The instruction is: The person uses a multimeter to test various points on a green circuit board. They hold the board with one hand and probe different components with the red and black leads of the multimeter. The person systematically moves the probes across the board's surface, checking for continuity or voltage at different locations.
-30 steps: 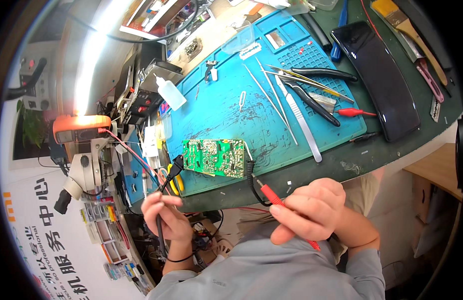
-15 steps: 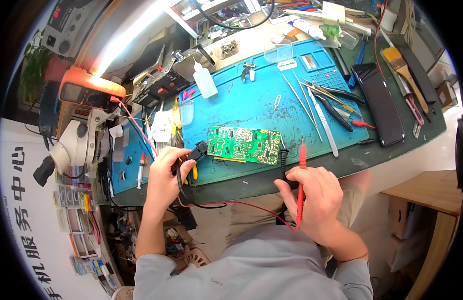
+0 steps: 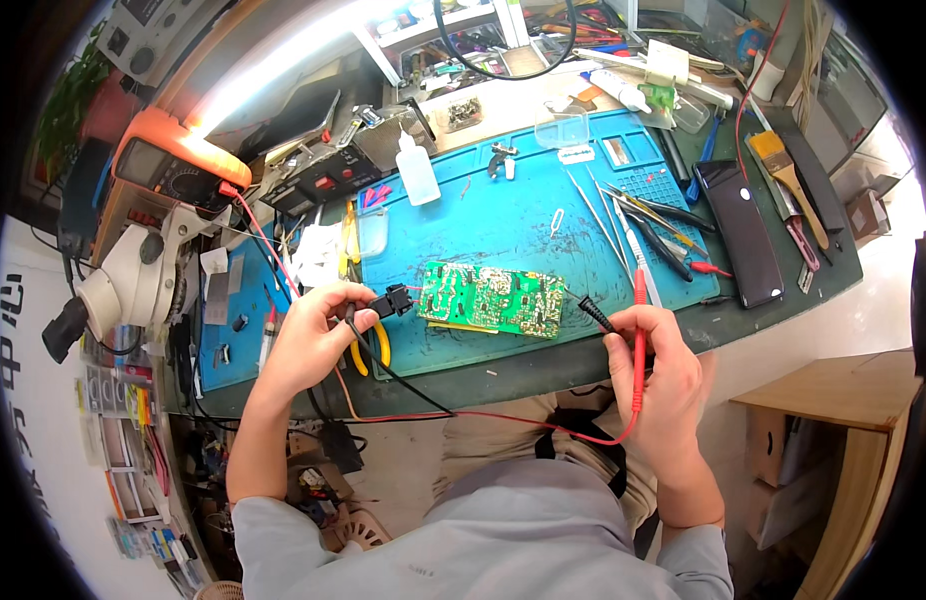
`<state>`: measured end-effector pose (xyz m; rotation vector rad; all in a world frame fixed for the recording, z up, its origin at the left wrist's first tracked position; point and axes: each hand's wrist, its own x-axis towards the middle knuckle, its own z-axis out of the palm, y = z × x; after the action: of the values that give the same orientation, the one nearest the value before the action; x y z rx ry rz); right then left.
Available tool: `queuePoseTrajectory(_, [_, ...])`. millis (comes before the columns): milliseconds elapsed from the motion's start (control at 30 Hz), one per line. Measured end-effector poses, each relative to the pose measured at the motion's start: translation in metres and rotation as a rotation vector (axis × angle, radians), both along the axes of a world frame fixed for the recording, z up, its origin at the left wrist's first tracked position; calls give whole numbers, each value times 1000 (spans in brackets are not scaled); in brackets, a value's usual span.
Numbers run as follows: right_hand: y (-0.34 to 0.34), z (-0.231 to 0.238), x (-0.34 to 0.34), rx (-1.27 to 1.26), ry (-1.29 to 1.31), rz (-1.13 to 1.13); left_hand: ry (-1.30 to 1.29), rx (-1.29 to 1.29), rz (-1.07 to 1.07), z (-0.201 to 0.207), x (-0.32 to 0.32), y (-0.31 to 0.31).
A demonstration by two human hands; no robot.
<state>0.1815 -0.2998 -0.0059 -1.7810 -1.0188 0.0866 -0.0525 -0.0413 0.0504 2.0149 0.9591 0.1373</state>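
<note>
Circuit board (image 3: 491,300) lying on near part of blue mat (image 3: 488,220), between both hands, on the tabletop (image 3: 543,371). Left hand (image 3: 313,333) by the board's left end, with fingers (image 3: 351,291) closed on a black plug (image 3: 393,300), apparently to keep the stiff cable off the board. Right hand (image 3: 665,378) near the right end, with fingers closed around a red probe (image 3: 640,345), tip to the far side, and pinched on a black cord (image 3: 595,313) too, likely for one grip on both. Probe's contact with cord metal: unclear. Red wire (image 3: 503,416) slack toward the left, perhaps for free reach. Orange meter (image 3: 178,165) at far left, tilted, probably for easy reading.
</note>
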Motion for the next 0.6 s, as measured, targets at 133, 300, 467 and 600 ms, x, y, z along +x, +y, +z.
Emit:
queuePoseTrajectory(133, [3,6,8,-19,112,70,108,14,18,5,8,1])
queuePoseTrajectory(300, [11,4,18,-14,195,72,35,-16,-11,-3,4,7])
queuePoseTrajectory(467, [12,1,22,27,247,101,-2,15,-6,-2,1,7])
queuePoseTrajectory(600, [13,2,21,152,338,140,-125,15,38,-5,-3,6])
